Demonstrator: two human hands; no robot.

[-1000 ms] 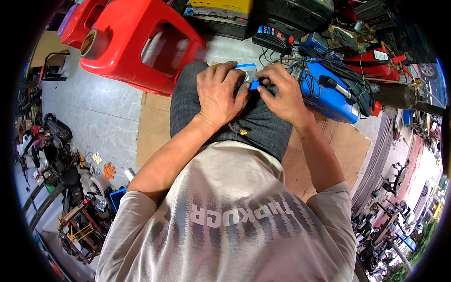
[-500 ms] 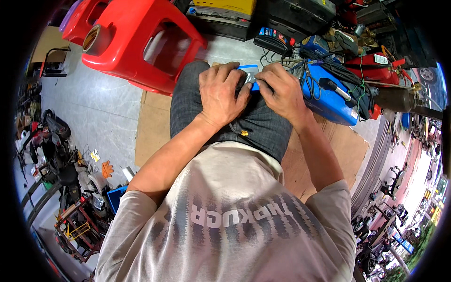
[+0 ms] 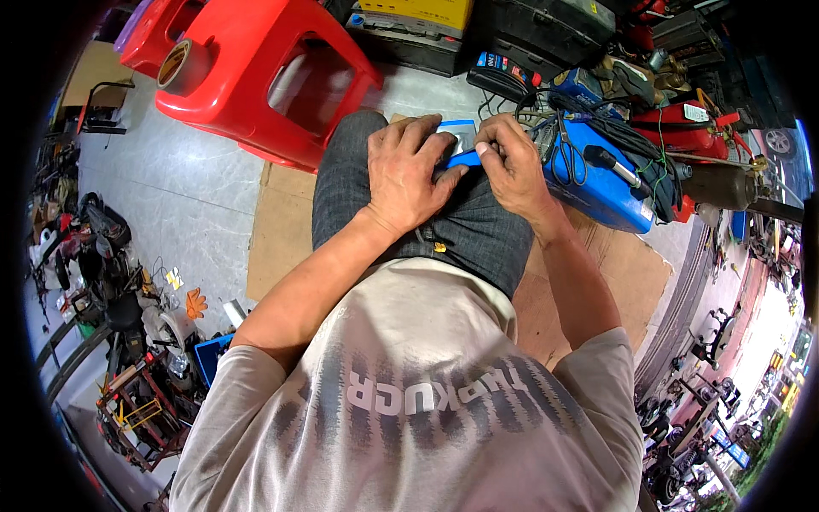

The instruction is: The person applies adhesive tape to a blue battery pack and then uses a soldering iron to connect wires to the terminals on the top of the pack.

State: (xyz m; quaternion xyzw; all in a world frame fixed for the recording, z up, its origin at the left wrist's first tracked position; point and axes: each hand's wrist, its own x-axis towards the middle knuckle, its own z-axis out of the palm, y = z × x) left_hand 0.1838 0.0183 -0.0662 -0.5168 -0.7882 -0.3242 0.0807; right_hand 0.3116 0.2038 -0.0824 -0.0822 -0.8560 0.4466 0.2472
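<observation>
A flat blue-edged piece with a pale grey inside rests over my thighs, between my two hands. My left hand lies over its left side, the thumb along the near blue edge and the fingers bent over the far side. At its right end my right hand is closed, thumb and fingertips gripping the rim. The hands cover much of the piece, so its exact kind is hard to tell. Beside my right hand, scissors lie on a blue case.
A red plastic stool with a tape roll on it stands at far left. Black cases and a yellow-topped battery are ahead. Tangled cables lie at right. Cardboard covers the floor under me; an orange glove lies left.
My right hand has turned and shifted slightly, its thumb now raised against the rim. The left thumb has moved nearer, and more of the piece's blue edge shows.
</observation>
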